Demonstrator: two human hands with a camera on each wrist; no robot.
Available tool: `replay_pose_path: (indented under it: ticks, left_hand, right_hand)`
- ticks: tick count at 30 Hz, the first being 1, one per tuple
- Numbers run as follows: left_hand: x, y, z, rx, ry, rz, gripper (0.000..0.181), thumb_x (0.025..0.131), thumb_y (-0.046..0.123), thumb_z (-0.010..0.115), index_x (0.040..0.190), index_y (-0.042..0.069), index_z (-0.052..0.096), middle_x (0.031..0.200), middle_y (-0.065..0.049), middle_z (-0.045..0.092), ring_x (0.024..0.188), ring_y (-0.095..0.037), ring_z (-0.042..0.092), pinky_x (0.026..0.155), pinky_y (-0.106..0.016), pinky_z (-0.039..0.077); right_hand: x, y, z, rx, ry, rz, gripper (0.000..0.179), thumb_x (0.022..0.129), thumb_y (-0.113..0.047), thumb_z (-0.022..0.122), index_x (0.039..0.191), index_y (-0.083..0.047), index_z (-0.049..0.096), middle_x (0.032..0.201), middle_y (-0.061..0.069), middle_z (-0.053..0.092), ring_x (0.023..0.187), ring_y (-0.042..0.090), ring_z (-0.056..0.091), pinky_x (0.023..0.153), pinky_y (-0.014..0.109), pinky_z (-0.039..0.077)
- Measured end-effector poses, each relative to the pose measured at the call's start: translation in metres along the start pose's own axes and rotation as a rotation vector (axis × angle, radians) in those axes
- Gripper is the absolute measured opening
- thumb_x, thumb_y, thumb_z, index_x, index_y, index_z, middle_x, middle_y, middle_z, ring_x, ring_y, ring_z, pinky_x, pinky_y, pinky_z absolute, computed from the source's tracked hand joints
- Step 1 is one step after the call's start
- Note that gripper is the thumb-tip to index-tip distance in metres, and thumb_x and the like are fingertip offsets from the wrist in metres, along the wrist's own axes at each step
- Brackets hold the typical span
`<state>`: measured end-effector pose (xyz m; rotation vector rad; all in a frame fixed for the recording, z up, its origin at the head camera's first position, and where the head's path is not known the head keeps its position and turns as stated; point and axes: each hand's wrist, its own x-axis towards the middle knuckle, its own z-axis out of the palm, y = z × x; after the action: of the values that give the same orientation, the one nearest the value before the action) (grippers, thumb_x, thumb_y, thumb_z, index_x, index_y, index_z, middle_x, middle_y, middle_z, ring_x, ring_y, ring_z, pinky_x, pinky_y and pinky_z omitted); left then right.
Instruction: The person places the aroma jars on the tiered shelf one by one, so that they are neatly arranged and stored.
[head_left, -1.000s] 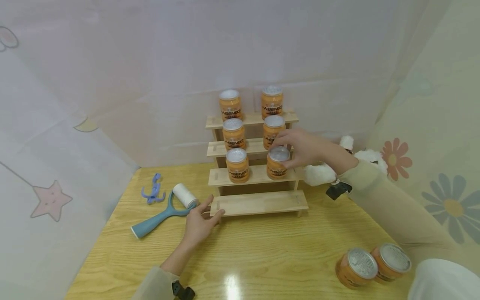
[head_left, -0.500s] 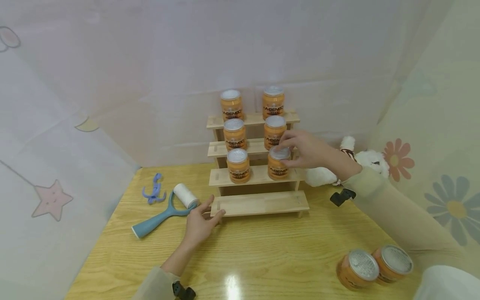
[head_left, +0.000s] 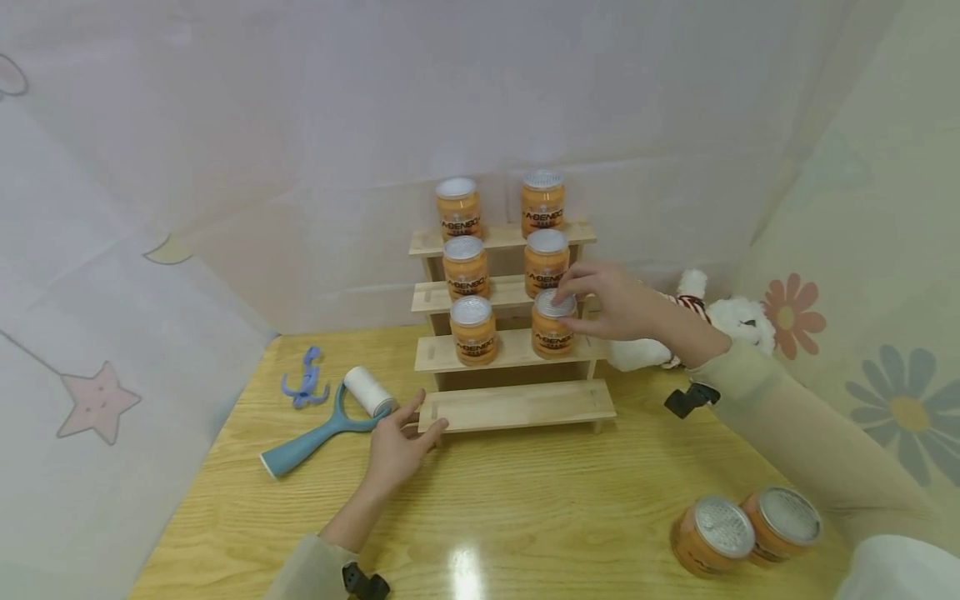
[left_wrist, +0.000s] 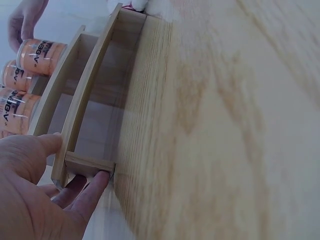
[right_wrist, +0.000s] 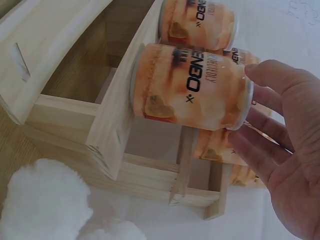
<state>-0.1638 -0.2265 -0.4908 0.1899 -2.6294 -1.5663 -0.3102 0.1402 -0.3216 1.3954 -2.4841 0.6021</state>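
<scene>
A four-step wooden display shelf point(head_left: 517, 407) stands on the table. My left hand point(head_left: 396, 450) holds the left end of its lowest board, the thumb on top and fingers beneath, as the left wrist view shows. On the second step from the bottom, an orange can point(head_left: 552, 340) with a silver lid stands upright at the right. Around its lid edge are the fingertips and thumb of my right hand point(head_left: 615, 302), and its base rests on the board. Another orange can point(head_left: 474, 337) stands left of it. Pairs of like cans, such as the upper can point(head_left: 543, 207), occupy the higher steps.
Two more orange cans, the nearer one point(head_left: 712, 537) among them, stand at the front right beside a white object point(head_left: 896, 571). A blue-handled lint roller point(head_left: 315, 433) and a blue-purple hook-like piece point(head_left: 306, 383) lie left. A white plush toy point(head_left: 738, 323) sits behind the right arm.
The right-hand fingers have shifted slightly up toward the can's lid, and the wrist has moved a little to the right. The left hand and shelf stay put.
</scene>
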Motion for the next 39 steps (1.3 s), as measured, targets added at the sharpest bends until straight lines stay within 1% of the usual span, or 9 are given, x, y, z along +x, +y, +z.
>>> replay_pose_path:
  ticks: [4,7,9,11,15,19,21,28,39]
  left_hand:
    - [0.001,-0.002,0.001,0.004,0.001,0.004,0.073,0.096,0.031,0.083,0.159,0.011,0.051,0.147,-0.021,0.061,0.119,-0.035,0.072,0.098,-0.044,0.063]
    - [0.002,-0.004,0.001,0.009,0.0,0.007,0.074,0.096,0.034,0.083,0.159,0.012,0.051,0.145,-0.022,0.063,0.119,-0.035,0.072,0.097,-0.044,0.063]
    - [0.002,-0.005,0.0,0.01,-0.002,0.01,0.074,0.096,0.035,0.082,0.159,0.013,0.051,0.145,-0.022,0.063,0.119,-0.035,0.071,0.097,-0.044,0.063]
    - [0.003,-0.006,0.0,0.008,-0.005,0.011,0.074,0.096,0.036,0.082,0.159,0.013,0.051,0.145,-0.023,0.062,0.12,-0.036,0.071,0.097,-0.044,0.063]
    - [0.003,-0.005,-0.001,0.004,-0.01,0.015,0.074,0.096,0.036,0.082,0.159,0.012,0.05,0.147,-0.023,0.061,0.121,-0.037,0.071,0.098,-0.045,0.063]
    - [0.002,-0.005,-0.001,0.003,-0.013,0.016,0.074,0.096,0.035,0.082,0.159,0.011,0.05,0.148,-0.023,0.06,0.121,-0.037,0.071,0.099,-0.045,0.063]
    - [0.002,-0.005,-0.001,0.003,-0.014,0.017,0.074,0.097,0.035,0.082,0.16,0.011,0.05,0.15,-0.023,0.06,0.122,-0.037,0.071,0.099,-0.045,0.063]
    - [0.001,-0.005,-0.002,-0.007,-0.007,0.017,0.074,0.096,0.034,0.082,0.159,0.011,0.05,0.151,-0.021,0.059,0.122,-0.036,0.071,0.099,-0.045,0.062]
    - [0.0,-0.004,-0.002,-0.006,-0.014,0.023,0.073,0.097,0.035,0.081,0.159,0.012,0.051,0.151,-0.024,0.059,0.123,-0.039,0.07,0.101,-0.048,0.062]
  right_hand:
    - [-0.009,-0.006,-0.009,0.02,0.003,-0.021,0.013,0.092,-0.015,0.083,0.105,-0.012,0.08,0.115,0.007,0.073,0.103,0.025,0.071,0.088,0.045,0.062]
    - [-0.019,-0.009,-0.016,0.0,-0.023,-0.068,0.013,0.092,-0.011,0.082,0.104,-0.013,0.081,0.109,0.003,0.073,0.097,0.019,0.07,0.082,0.041,0.063]
    - [-0.029,-0.011,-0.021,-0.021,-0.063,-0.091,0.015,0.092,-0.012,0.082,0.106,-0.016,0.081,0.108,0.0,0.073,0.095,0.015,0.069,0.079,0.038,0.063]
    - [-0.04,-0.014,-0.025,-0.026,-0.114,-0.093,0.016,0.093,-0.015,0.082,0.109,-0.019,0.08,0.109,-0.004,0.072,0.096,0.012,0.068,0.08,0.036,0.062]
    - [-0.061,-0.023,-0.03,0.02,-0.223,-0.076,0.02,0.096,-0.017,0.08,0.113,-0.028,0.078,0.111,-0.011,0.068,0.1,0.006,0.065,0.083,0.032,0.062]
    - [-0.08,-0.03,-0.032,0.069,-0.287,-0.113,0.024,0.098,-0.015,0.078,0.115,-0.031,0.076,0.113,-0.014,0.068,0.1,0.001,0.064,0.081,0.028,0.061]
    - [-0.089,-0.033,-0.033,0.086,-0.313,-0.125,0.023,0.099,-0.017,0.078,0.117,-0.031,0.075,0.113,-0.015,0.068,0.101,0.0,0.064,0.081,0.027,0.061]
    - [-0.112,-0.042,-0.035,0.142,-0.4,-0.044,0.019,0.103,-0.03,0.074,0.12,-0.035,0.072,0.114,-0.021,0.066,0.103,-0.001,0.065,0.081,0.024,0.061]
    - [-0.144,-0.053,-0.027,0.24,-0.447,-0.045,0.019,0.104,-0.037,0.072,0.122,-0.037,0.069,0.116,-0.017,0.065,0.105,-0.002,0.061,0.077,0.022,0.059]
